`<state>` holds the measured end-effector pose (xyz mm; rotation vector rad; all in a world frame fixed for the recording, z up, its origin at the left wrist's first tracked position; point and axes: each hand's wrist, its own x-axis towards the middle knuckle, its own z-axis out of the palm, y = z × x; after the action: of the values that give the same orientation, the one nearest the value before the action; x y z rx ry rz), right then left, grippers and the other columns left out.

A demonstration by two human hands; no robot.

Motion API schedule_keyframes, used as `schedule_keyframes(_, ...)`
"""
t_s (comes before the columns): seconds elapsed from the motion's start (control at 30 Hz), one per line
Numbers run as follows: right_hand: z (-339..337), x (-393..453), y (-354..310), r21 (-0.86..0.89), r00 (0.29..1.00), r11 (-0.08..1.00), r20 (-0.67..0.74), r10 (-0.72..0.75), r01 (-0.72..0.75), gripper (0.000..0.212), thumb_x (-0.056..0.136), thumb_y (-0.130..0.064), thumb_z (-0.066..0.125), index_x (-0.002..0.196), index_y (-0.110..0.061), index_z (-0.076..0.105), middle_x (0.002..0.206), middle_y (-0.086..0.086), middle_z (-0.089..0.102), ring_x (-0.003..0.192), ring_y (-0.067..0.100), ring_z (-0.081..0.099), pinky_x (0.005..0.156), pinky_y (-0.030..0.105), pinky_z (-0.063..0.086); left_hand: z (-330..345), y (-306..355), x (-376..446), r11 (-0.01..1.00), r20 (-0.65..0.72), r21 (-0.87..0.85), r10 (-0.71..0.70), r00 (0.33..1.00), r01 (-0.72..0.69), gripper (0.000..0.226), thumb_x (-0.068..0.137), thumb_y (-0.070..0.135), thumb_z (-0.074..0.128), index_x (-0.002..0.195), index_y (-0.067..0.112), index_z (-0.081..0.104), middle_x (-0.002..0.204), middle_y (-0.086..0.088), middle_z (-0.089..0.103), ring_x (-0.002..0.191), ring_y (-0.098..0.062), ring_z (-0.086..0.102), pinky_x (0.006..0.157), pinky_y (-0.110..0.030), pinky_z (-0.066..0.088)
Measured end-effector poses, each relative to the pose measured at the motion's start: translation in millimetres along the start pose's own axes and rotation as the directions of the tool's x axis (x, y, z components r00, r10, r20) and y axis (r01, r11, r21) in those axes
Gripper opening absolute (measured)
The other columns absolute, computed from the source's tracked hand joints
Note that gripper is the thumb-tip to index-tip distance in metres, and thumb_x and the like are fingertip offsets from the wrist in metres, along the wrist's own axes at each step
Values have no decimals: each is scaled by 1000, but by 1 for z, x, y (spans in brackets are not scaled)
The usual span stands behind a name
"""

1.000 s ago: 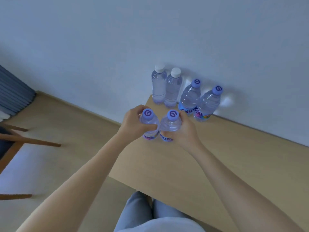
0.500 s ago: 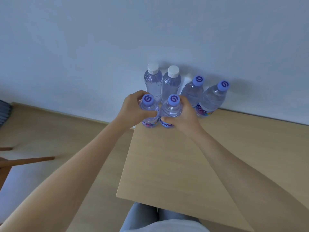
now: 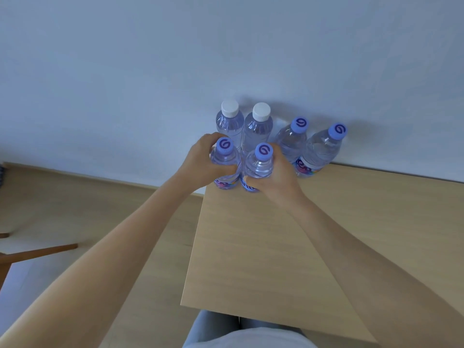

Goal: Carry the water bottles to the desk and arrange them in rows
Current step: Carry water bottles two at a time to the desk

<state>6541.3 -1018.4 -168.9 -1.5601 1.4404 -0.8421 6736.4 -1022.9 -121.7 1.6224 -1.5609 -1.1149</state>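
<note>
Both held bottles have travelled further back along the table (image 3: 263,247) since a second ago and now sit close in front of the back row, near the table's left rear corner. That pale wooden table runs up to a plain wall (image 3: 175,59), with wood floor (image 3: 75,202) to its left. Four bottles stand against the wall: two white-capped bottles (image 3: 257,129) touching each other, then two purple-capped bottles (image 3: 319,149) to their right. Nearer the person, the left hand (image 3: 200,163) has its grip wrapped round the left front bottle (image 3: 225,159), and the right hand (image 3: 278,177) grasps the right front bottle (image 3: 259,162) (the two bottles side by side, touching low down).
</note>
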Motion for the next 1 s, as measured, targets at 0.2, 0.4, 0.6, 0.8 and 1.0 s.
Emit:
schedule_keyframes(0.2, 0, 0, 1, 11, 1000, 1000, 16, 6, -6, 63, 67, -7, 85, 112, -29, 47, 111, -5, 59, 94, -15, 55, 75, 2, 40, 6, -8, -6, 1000, -104, -7, 8, 995, -8, 54, 66, 13, 89, 106, 26, 55, 113, 5, 52, 96, 3, 53, 86, -19, 47)
schedule_keyframes(0.4, -8, -17, -5, 58, 996, 995, 35, 77, -79, 74, 67, -10, 87, 124, -27, 43, 110, -27, 56, 96, -26, 51, 75, -1, 40, 4, -8, -14, 997, -55, -28, -68, 996, 67, 77, 66, 21, 91, 129, 18, 48, 134, 1, 52, 117, -14, 53, 101, -36, 47)
schedule_keyframes(0.6, -25, -71, -8, 40, 989, 990, -68, 134, -132, 85, 71, -14, 87, 140, -24, 39, 131, -15, 49, 117, 0, 45, 93, 14, 35, 17, -16, -65, 937, -80, 69, -338, 938, 343, 109, 71, 39, 84, 153, 11, 16, 154, -6, 31, 136, -21, 40, 100, -34, 42)
schedule_keyframes(0.8, -50, -141, -11, 67, 948, 979, -244, 205, -194, 88, 71, -11, 86, 145, -20, 38, 130, -5, 46, 119, 13, 47, 95, 23, 38, 67, 13, -119, 981, 107, 36, -192, 976, 189, 80, 77, 40, 79, 142, 22, 35, 134, 4, 43, 118, -16, 49, 90, -32, 43)
schedule_keyframes(1.0, -110, -236, 5, 111, 840, 956, -457, 291, -271, 85, 73, -18, 87, 144, -20, 39, 138, 1, 49, 116, 13, 48, 90, 22, 36, 142, 72, -151, 993, 356, 109, 5, 934, -47, 65, 80, 36, 77, 135, 18, 45, 135, 0, 48, 116, -15, 50, 99, -39, 47)
